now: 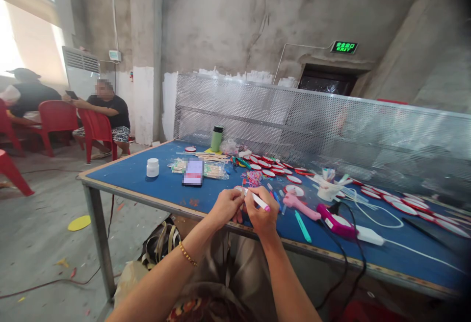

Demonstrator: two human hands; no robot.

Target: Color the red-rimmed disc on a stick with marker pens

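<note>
My right hand [262, 212] is closed around a white marker pen with a pink end [258, 201], its tip pointing left toward my left hand. My left hand [227, 206] is pinched shut on a small thing at the pen's tip, too small to name. Both hands hover over the near edge of the blue table [147, 187]. Just right of my hands lie a pink glue gun [300, 206], a teal pen [302, 226] and a magenta tool [335, 222] with a black cable.
Red-and-white round discs [270, 167], a white cup [327, 192], sticks in bags [211, 165], a phone [193, 173], a white jar [152, 167] and a green bottle [216, 138] lie on the table. A perforated metal screen [312, 126] backs it. People sit on red chairs [93, 131] at far left.
</note>
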